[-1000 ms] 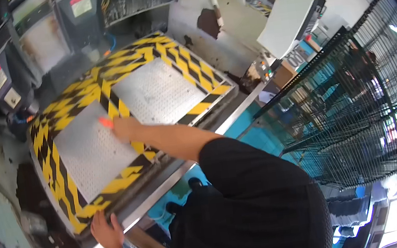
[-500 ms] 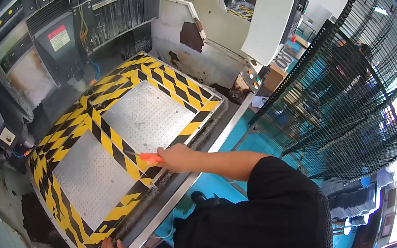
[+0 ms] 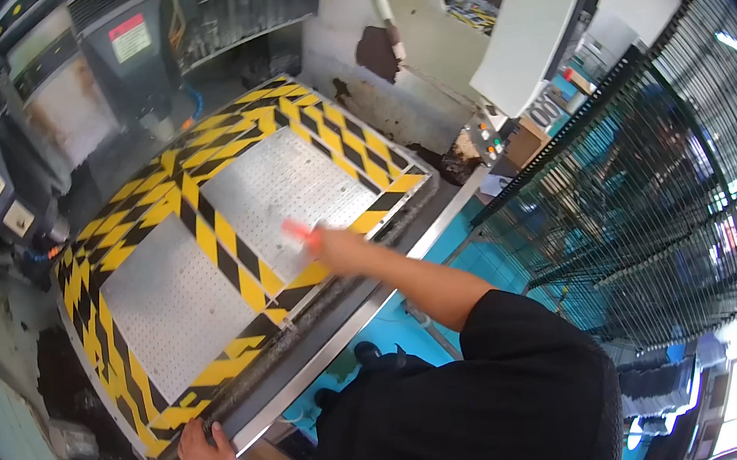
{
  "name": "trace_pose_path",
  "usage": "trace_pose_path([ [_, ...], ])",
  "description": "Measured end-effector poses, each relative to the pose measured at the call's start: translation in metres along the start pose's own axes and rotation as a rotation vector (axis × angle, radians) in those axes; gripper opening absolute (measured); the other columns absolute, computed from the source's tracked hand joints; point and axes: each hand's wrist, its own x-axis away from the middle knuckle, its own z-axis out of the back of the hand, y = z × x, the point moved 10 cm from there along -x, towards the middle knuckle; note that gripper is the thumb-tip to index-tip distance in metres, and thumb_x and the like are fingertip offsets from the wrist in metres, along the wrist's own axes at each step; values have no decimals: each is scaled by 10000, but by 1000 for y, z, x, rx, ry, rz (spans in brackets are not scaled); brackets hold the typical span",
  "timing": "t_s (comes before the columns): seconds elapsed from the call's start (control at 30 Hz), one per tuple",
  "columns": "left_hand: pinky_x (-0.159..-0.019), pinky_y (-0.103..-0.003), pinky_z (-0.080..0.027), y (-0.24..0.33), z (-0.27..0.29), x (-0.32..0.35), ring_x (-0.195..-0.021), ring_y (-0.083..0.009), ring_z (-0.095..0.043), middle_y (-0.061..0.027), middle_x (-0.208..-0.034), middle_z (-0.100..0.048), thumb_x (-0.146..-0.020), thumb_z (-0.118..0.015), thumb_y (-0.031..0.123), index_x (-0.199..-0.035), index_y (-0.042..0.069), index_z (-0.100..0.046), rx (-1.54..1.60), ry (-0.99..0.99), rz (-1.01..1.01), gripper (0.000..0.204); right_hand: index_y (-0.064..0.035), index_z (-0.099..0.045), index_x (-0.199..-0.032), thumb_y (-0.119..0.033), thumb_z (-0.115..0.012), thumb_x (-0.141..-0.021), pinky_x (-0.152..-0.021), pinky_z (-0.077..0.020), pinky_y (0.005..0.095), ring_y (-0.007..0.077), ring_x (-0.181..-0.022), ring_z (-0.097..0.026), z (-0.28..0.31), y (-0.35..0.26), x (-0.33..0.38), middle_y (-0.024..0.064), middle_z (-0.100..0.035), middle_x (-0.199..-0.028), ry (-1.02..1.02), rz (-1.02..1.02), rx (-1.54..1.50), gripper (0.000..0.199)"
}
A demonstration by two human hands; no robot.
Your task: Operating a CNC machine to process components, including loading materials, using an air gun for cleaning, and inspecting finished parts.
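Right hand out over the bed, and we have a red tool in its grip!

Nearest us, the black sleeve [image 3: 527, 325] reaches in; low down, the left hand [image 3: 208, 457] lies at the front rail [image 3: 312, 367], thumb apart from the fingers, holding nothing we can see. Further in, the right hand [image 3: 344, 251] has its fingers closed around the red tool [image 3: 300, 234], blurred, above the right perforated plate [image 3: 276, 191]; whether it touches, we cannot tell. The left perforated plate [image 3: 176, 309] sits alongside, yellow-and-black tape [image 3: 228, 247] between them. Beyond the bed we spot dark machine heads [image 3: 124, 76], and over to the right, a tall wire rack [image 3: 632, 207].
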Motion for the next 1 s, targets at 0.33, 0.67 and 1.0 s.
trace_pose_path([
  [0.33,-1053,-444,-391,10,6,-10,-1195,-280,-585,-108,-1217,-667,-888,-617,418,-1138,72,-678,-22,-20,16,431,44,-556,-1092,-481,-523,-966,-763,-541,503,427,-882,-686,-109,-140,-43,268,-692,-936,-81,444,249,541],
  [0.67,-1067,-433,-386,2,14,-3,-1199,-291,-587,-131,-1223,-669,-884,-623,367,-1121,48,-688,25,30,14,402,43,-532,-1185,-469,-475,-959,-918,-492,519,435,-1035,-648,-158,-252,-61,278,-674,-1065,-143,368,150,563],
  [1.0,-1033,-429,-403,-5,5,-1,-1161,-277,-599,-111,-1181,-674,-890,-616,400,-1057,57,-689,-6,66,6,389,-26,-548,-1089,-374,-568,-961,-646,-542,485,399,-758,-689,-121,-190,89,238,-680,-815,-283,630,578,371],
])
